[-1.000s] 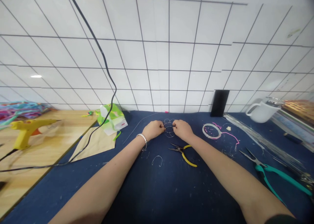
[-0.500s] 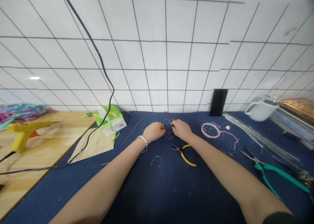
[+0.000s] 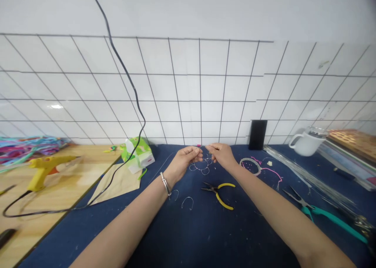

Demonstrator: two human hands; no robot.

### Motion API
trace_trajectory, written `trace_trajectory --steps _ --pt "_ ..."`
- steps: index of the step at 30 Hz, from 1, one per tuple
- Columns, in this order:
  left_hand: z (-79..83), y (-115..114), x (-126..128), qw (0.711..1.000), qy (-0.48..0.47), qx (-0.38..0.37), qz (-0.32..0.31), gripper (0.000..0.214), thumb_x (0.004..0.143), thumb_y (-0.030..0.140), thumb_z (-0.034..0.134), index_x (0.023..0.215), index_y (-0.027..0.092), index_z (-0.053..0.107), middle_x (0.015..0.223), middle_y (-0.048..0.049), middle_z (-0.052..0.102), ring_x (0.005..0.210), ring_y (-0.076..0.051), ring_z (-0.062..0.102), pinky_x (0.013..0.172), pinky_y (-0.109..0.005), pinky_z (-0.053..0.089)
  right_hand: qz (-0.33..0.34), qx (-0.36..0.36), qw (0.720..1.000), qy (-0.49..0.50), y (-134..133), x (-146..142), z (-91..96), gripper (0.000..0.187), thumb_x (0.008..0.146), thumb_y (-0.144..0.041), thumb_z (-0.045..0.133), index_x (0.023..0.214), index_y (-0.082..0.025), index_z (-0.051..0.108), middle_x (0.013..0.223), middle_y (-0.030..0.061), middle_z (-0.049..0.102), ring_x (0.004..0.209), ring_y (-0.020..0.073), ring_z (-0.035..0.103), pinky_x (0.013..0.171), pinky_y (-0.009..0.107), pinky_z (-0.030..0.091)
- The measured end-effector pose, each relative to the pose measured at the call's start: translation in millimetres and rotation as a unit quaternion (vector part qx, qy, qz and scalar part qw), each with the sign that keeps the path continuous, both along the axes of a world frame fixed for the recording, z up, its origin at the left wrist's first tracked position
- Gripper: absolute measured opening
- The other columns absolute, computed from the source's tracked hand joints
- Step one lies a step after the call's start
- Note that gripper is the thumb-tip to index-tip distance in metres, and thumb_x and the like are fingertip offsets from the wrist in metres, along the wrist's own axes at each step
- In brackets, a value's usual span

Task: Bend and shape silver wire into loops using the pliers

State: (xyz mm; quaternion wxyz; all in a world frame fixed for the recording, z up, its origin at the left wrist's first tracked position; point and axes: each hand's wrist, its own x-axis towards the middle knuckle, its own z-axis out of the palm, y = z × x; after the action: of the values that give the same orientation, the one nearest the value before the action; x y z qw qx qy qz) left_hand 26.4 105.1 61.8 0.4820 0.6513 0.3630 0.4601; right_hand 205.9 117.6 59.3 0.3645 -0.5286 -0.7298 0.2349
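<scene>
My left hand, with a silver bangle at its wrist, is closed in a pinch above the blue cloth. Opposite it, my right hand pinches too. A thin curved wire spans the gap between their fingertips. Under and just in front of the hands lies a flower-shaped wire frame made of several loops, partly covered by the fingers. Closer to me rest two bent wire hooks, one a U-shaped wire. Yellow-handled pliers lie spread apart to their right, untouched.
On the right are a wire-wrapped ring with pink cord, teal-handled pliers, a wire bundle, a black block and a white mug. A glue gun, its cable and a tissue pack are left.
Both hands have lifted off the looped wire frame, which now shows more fully on the cloth. A curved wire is now visible between the fingertips. The camera view has tilted upward.
</scene>
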Motion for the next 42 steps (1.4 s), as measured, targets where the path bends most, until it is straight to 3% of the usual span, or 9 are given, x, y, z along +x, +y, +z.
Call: trace_trajectory --steps 6,8,10,14,18,25,29,34,42 --pt "28.0 -58.1 -1.6 0.997 -0.055 -0.002 -0.049 0.026 0.082 0.036 0.052 0.086 0.012 0.06 0.075 -0.0057 0.061 0.067 -0.014 0.058 0.068 -0.027 0.045 0.032 0.017 0.998 0.042 -63.3 3.5 32.0 0.034 0.083 -0.043 0.043 0.091 -0.018 0.065 0.066 0.0009 0.063 0.052 0.0117 0.057 0.051 0.022 0.044" --pt "35.1 -80.6 -3.6 0.998 -0.035 0.013 -0.051 0.02 0.082 0.032 0.053 0.082 0.013 0.06 0.07 -0.0031 0.06 0.066 -0.013 0.056 0.068 -0.026 0.043 0.046 0.028 0.998 0.043 -91.3 4.3 40.3 0.027 0.082 -0.037 0.047 0.089 -0.02 0.066 0.074 0.0008 0.065 0.063 0.0128 0.059 0.059 0.022 0.045" --pt "40.3 -101.7 -5.4 0.996 0.045 0.062 -0.04 0.018 0.084 0.029 0.05 0.08 0.014 0.06 0.067 -0.0014 0.058 0.065 -0.012 0.054 0.065 -0.025 0.042 0.06 0.039 0.997 0.04 -118.7 5.0 45.5 0.021 0.082 -0.032 0.049 0.089 -0.022 0.066 0.081 -0.0001 0.066 0.071 0.0134 0.059 0.065 0.023 0.044" --pt "42.5 -134.0 -6.9 0.968 0.171 0.182 -0.03 0.013 0.084 0.021 0.048 0.079 0.017 0.06 0.075 -0.0012 0.058 0.071 -0.013 0.053 0.067 -0.025 0.04 0.09 0.052 0.994 0.026 -164.4 7.7 45.5 0.015 0.082 -0.026 0.051 0.087 -0.022 0.065 0.078 -0.0014 0.065 0.072 0.0116 0.058 0.067 0.022 0.041" --pt "32.9 -148.1 -5.8 0.95 0.191 0.242 -0.046 0.013 0.083 0.016 0.048 0.086 0.019 0.06 0.081 -0.0014 0.06 0.076 -0.012 0.053 0.071 -0.025 0.04 0.085 0.022 0.995 0.038 -191.9 12.0 38.2 0.015 0.083 -0.024 0.049 0.086 -0.021 0.064 0.076 -0.001 0.062 0.069 0.0106 0.056 0.065 0.021 0.041" --pt "12.7 -144.7 -0.6 0.95 0.191 0.22 -0.107 0.012 0.084 0.017 0.046 0.084 0.02 0.058 0.077 -0.0012 0.06 0.072 -0.012 0.053 0.07 -0.025 0.042 0.095 0.073 0.992 0.037 -193.7 17.4 19.4 0.014 0.082 -0.022 0.05 0.083 -0.024 0.065 0.069 -0.0006 0.058 0.064 0.0108 0.052 0.063 0.023 0.04" --pt "2.5 -140.2 2.7 0.951 0.204 0.194 -0.128 0.014 0.085 0.018 0.044 0.083 0.02 0.058 0.074 -0.0016 0.059 0.069 -0.013 0.053 0.067 -0.025 0.042 0.099 0.035 0.993 0.045 -186.9 18.6 4.7 0.015 0.081 -0.021 0.05 0.081 -0.024 0.065 0.066 -0.0005 0.055 0.062 0.0114 0.051 0.061 0.025 0.04" --pt "-11.9 -140.5 6.3 0.947 0.218 0.216 -0.092 0.013 0.083 0.015 0.045 0.084 0.02 0.057 0.075 -0.0013 0.06 0.069 -0.013 0.053 0.066 -0.025 0.042 0.047 -0.063 0.991 0.108 -186.3 16.4 -6.5 0.009 0.078 -0.022 0.054 0.073 -0.022 0.061 0.068 -0.0013 0.052 0.06 0.0108 0.046 0.056 0.024 0.036" --pt "-23.2 -149.9 12.6 0.946 0.218 0.233 -0.053 0.013 0.082 0.012 0.047 0.086 0.02 0.056 0.075 -0.0006 0.06 0.068 -0.012 0.053 0.064 -0.025 0.041 0.014 -0.068 0.986 0.155 -189.4 12.8 -12.7 0.006 0.075 -0.02 0.059 0.069 -0.022 0.06 0.072 -0.0008 0.054 0.077 0.0147 0.048 0.074 0.029 0.038"
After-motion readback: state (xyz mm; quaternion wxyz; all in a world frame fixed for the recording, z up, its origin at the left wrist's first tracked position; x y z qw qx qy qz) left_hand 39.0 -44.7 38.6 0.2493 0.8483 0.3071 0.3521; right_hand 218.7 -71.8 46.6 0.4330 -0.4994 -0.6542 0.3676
